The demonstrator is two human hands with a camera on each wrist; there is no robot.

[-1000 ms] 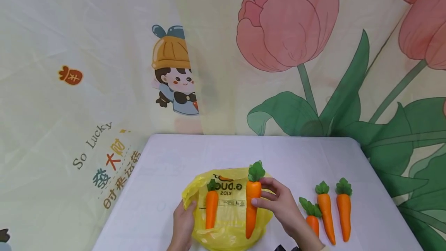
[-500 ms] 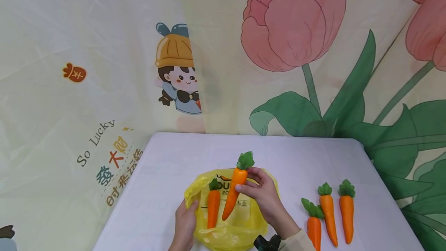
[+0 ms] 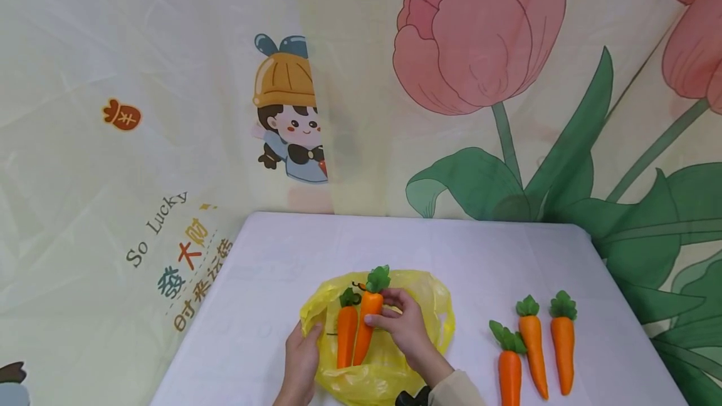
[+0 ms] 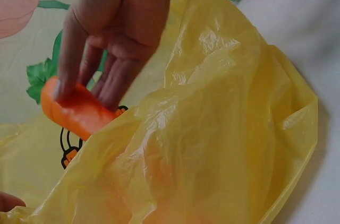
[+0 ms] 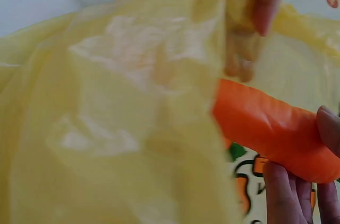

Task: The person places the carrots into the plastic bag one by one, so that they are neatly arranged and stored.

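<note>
A yellow plastic bag (image 3: 350,384) lies on the table with its mouth spread, and my left hand (image 3: 301,356) grips its left rim, thumb on the inside. One orange carrot (image 3: 346,336) with a green top leans in the bag. Beside it my right hand (image 3: 407,326) pinches a second carrot (image 3: 369,318) near its leafy end, thumb in front and fingers behind. In the right wrist view this carrot (image 5: 276,128) has its lower part hidden behind the bag's near side (image 5: 117,118). The left wrist view shows the carrot (image 4: 77,110) slanting into the bag.
Three more carrots lie on the table to the right: one nearest the bag (image 3: 510,371), a middle one (image 3: 533,343) and the rightmost (image 3: 563,346). The white tabletop (image 3: 451,249) meets a printed cloth (image 3: 361,111) at the back.
My right hand has carried its carrot leftward and lowered it into the bag beside the first carrot. The left hand keeps holding the rim. The head view has shifted slightly.
</note>
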